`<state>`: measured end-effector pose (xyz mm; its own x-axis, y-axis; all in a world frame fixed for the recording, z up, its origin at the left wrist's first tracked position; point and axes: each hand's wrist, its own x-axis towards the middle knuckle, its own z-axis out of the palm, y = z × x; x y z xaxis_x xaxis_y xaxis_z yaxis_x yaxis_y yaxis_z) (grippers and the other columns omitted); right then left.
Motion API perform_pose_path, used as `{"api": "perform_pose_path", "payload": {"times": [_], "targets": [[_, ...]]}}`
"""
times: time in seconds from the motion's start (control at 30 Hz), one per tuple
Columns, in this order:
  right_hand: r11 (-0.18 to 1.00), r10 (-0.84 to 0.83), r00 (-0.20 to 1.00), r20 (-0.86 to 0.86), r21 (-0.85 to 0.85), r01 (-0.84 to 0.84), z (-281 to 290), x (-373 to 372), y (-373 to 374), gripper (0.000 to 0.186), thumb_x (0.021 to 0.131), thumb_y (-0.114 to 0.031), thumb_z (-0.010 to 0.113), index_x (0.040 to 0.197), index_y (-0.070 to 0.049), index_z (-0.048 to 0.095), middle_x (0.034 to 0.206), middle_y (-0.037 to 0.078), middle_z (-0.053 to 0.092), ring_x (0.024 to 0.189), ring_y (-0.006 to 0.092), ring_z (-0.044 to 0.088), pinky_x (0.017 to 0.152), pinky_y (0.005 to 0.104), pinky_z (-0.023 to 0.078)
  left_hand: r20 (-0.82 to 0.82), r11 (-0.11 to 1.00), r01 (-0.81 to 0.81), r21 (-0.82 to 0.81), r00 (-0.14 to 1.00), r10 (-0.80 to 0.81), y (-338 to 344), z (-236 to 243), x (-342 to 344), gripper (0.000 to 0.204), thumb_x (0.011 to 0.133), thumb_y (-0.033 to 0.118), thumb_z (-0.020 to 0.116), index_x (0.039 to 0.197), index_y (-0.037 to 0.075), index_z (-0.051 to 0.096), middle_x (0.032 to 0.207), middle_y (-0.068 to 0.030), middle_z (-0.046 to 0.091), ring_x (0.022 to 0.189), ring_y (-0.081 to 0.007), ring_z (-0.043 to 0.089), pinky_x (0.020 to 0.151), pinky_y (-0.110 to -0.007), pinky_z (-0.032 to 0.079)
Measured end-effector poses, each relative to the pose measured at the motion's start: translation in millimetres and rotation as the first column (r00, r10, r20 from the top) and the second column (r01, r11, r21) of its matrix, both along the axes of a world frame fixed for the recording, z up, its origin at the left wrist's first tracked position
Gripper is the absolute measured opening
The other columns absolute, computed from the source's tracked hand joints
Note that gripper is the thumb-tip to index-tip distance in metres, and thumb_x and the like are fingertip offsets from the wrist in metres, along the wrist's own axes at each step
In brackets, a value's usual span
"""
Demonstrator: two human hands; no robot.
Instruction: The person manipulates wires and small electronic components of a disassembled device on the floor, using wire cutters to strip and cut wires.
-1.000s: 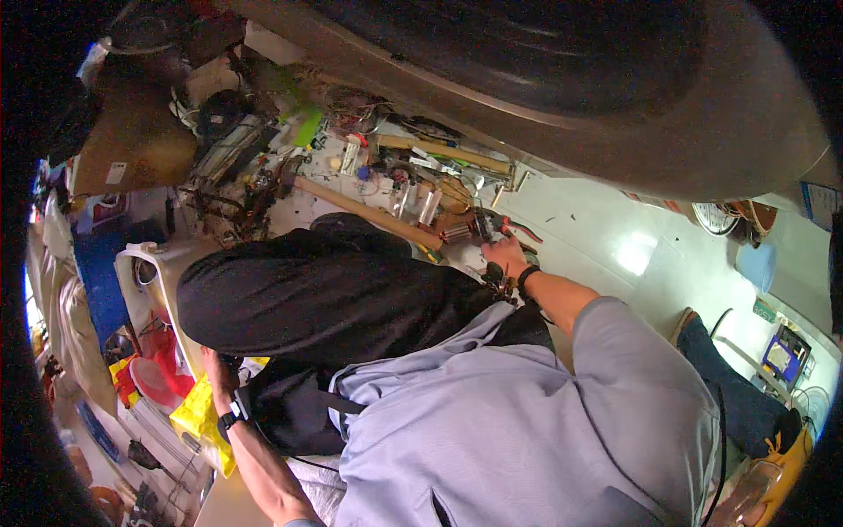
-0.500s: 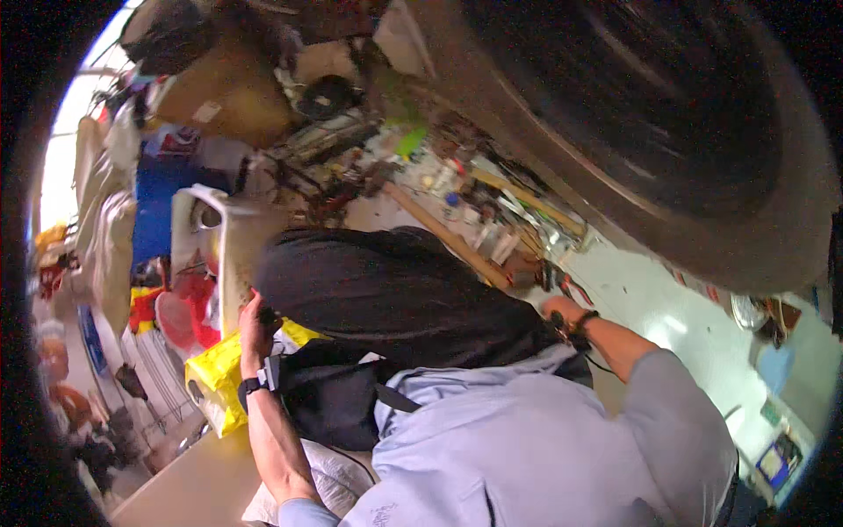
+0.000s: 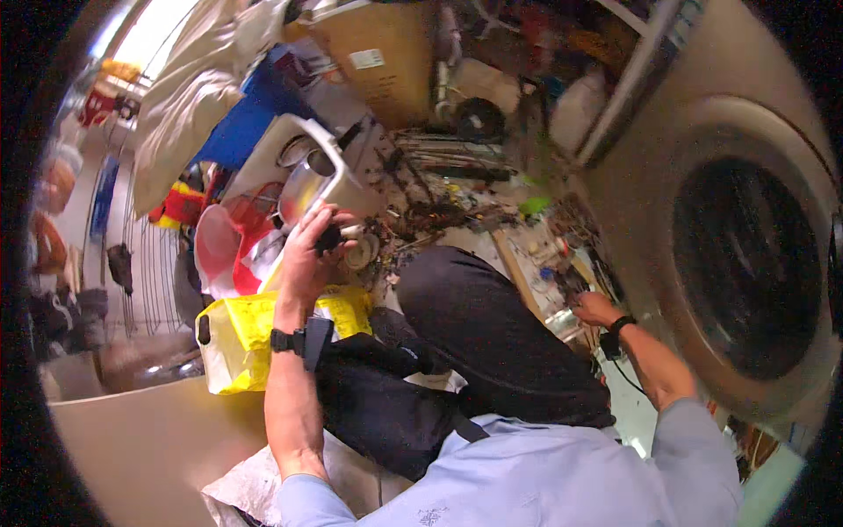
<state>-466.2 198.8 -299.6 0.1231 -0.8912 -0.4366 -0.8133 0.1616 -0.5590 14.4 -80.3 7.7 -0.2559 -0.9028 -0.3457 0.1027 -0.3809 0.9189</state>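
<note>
My left hand [image 3: 309,244] is raised beside the lower end of a white-rimmed container [image 3: 327,156]; I cannot tell whether it touches the rim. Its fingers curl round a small dark object [image 3: 329,237] too blurred to name. Below it sits a yellow and white bag [image 3: 241,338]. My right hand [image 3: 597,309] reaches low beyond my knee, over the cluttered floor near the front-loading washing machine [image 3: 746,263]. Its fingers are drawn together, and what they hold, if anything, is too small to make out. Both wrists wear dark bands with small devices.
Metal pots [image 3: 303,180] and a red and white tub [image 3: 230,246] stand at the left, near a wire rack [image 3: 145,272]. A cardboard box [image 3: 378,61] is at the back. Small debris and a wooden strip [image 3: 518,274] lie on the floor.
My view has swung, so the washing machine's round door shows at the right. My left hand has risen and moved rightward past the bag. The right hand remains low beyond my knee.
</note>
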Motion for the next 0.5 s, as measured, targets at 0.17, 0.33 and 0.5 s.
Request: {"api": "perform_pose_path", "payload": {"times": [0.17,0.33,0.5], "targets": [[0.995,0.081,0.994,-0.071,0.065,-0.076,-15,77,-125,0.032,0.084,-0.032,0.062,0.094,-0.002,0.069,0.086,0.025,0.067,0.087,0.046,0.064,0.078,0.0549,0.051,-0.028,0.991,-0.123,-0.058,0.992,0.122,-18,11,8,0.029,0.1,0.028,0.058,0.116,0.004,0.062,0.101,-0.0106,0.07,0.085,-0.019,0.07,0.071,-0.03,0.058],[0.986,0.159,0.986,0.043,0.04,-0.161,-56,157,-211,0.037,0.085,-0.034,0.062,0.098,0.0,0.066,0.094,0.027,0.067,0.091,0.0467,0.064,0.08,0.0543,0.051,-0.07,0.987,-0.161,-0.025,0.985,0.159,-17,25,20,0.031,0.103,0.027,0.054,0.116,0.001,0.061,0.099,-0.0115,0.069,0.083,-0.0189,0.069,0.069,-0.029,0.057],[0.976,0.202,0.978,0.06,0.072,-0.206,-84,206,-264,0.041,0.087,-0.036,0.061,0.1,0.003,0.065,0.096,0.027,0.067,0.093,0.0474,0.064,0.082,0.0534,0.051,-0.138,0.98,-0.197,0.017,0.971,0.197,-19,18,35,0.029,0.103,0.025,0.054,0.115,0.0,0.061,0.098,-0.0119,0.069,0.088,-0.0171,0.068,0.068,-0.031,0.058]]}}
